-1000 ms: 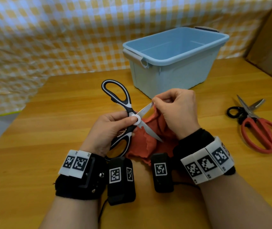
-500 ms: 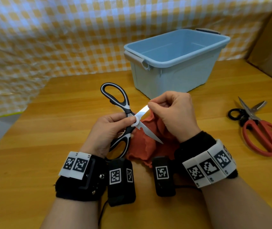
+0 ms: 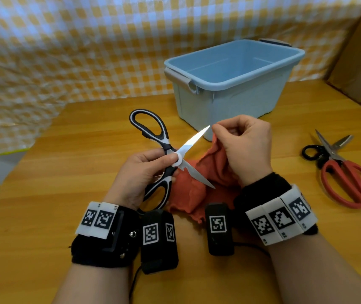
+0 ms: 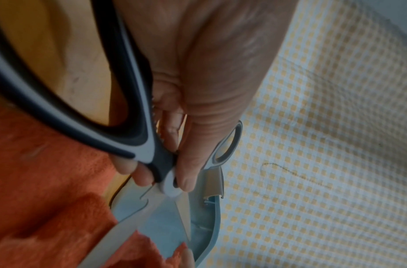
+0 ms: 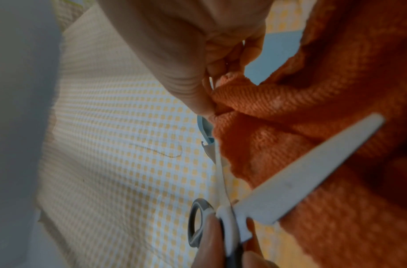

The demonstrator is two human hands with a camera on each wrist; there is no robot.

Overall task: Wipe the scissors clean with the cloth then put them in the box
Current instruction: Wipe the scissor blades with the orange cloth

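The black-and-white scissors (image 3: 176, 157) (image 4: 152, 163) (image 5: 289, 185) are spread wide open above the table. My left hand (image 3: 141, 172) (image 4: 197, 108) grips them at the pivot, thumb on the white hub. My right hand (image 3: 244, 148) (image 5: 197, 76) pinches the orange cloth (image 3: 210, 172) (image 4: 48, 181) (image 5: 324, 108) right at the tip of the upper blade. The rest of the cloth hangs down under the lower blade. The light blue box (image 3: 236, 84) stands uncovered just behind my hands.
Red-handled scissors (image 3: 355, 183) lie over black-handled scissors (image 3: 313, 150) on the wooden table (image 3: 76, 161) at the right. A brown cardboard box (image 3: 359, 62) stands at the far right. A yellow checked cloth (image 3: 76, 51) hangs behind the table.
My right hand has slid the cloth along the upper blade from near the pivot out to its tip. The left hand has held the scissors in place.
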